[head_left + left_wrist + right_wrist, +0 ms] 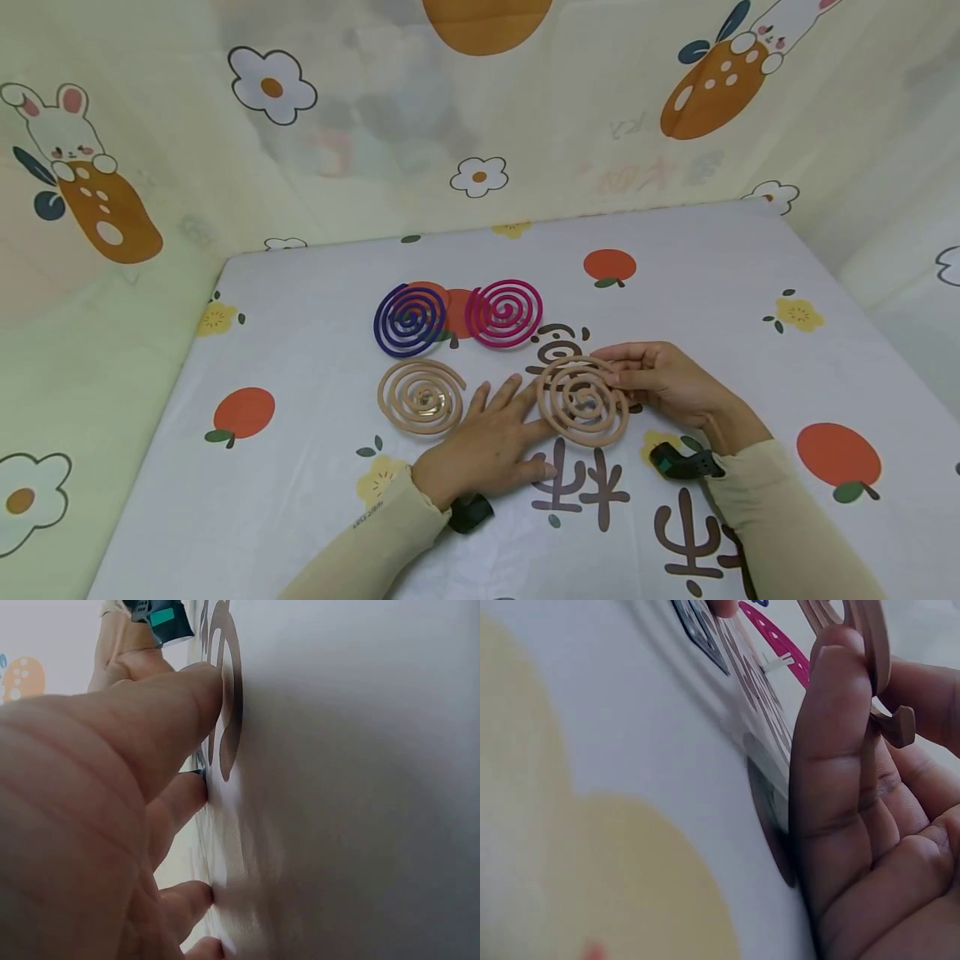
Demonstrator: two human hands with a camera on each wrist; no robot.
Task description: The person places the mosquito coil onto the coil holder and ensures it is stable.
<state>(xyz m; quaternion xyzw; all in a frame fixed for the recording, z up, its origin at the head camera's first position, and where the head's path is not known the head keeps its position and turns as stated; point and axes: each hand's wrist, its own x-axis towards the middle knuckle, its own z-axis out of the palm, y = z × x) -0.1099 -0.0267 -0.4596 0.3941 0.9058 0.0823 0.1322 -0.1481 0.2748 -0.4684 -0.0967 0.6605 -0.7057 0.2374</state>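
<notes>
My right hand point(678, 387) pinches the right edge of a tan mosquito coil point(587, 404) between thumb and fingers. In the right wrist view, the coil's rim point(879, 645) sits between the thumb and the fingers, its blunt end poking out below. Spread fingers of my left hand point(487, 446) rest on the tablecloth, index fingertip right at this coil's left rim. Left of that hand lies a second tan mosquito coil point(420, 432), a small shiny metal piece point(431, 404) at its centre. The left wrist view shows no coil in the left hand.
Behind the tan coils lie a dark blue mosquito coil point(409, 320) and a magenta one point(506, 311), side by side. A white tablecloth point(300, 500) printed with fruit and flowers covers the table. A patterned curtain point(390, 158) hangs along the back and sides.
</notes>
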